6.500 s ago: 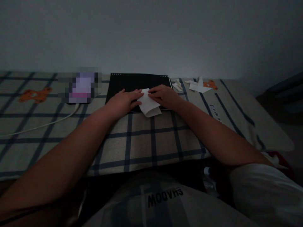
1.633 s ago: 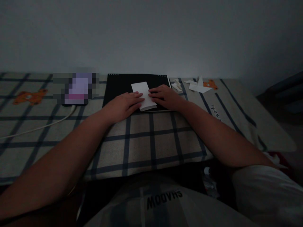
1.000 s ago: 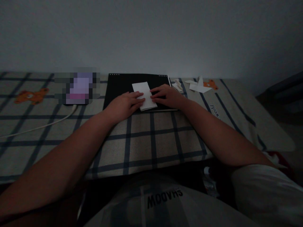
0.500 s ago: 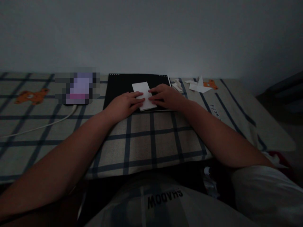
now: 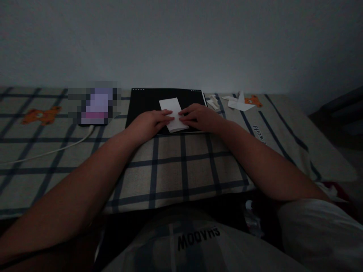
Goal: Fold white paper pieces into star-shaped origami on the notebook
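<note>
A folded white paper (image 5: 172, 112) lies flat on a black pad (image 5: 147, 101) on a checked cloth. My left hand (image 5: 151, 121) rests on the paper's left edge, fingertips pressing it down. From the other side my right hand (image 5: 200, 117) presses the paper's right edge with its fingers. Both hands lie flat and meet near the paper's lower half. The room is dim.
A phone-like thing (image 5: 95, 105) with a white cable (image 5: 53, 150) lies left of the pad. Folded white paper pieces (image 5: 237, 104) and scraps (image 5: 212, 102) sit at the right. Orange bear prints (image 5: 41, 115) mark the checked cloth (image 5: 181, 166). A wall stands behind.
The paper was turned from slanted over the pad's front edge to upright on the pad. In the last second my fingers only shifted slightly along its edges.
</note>
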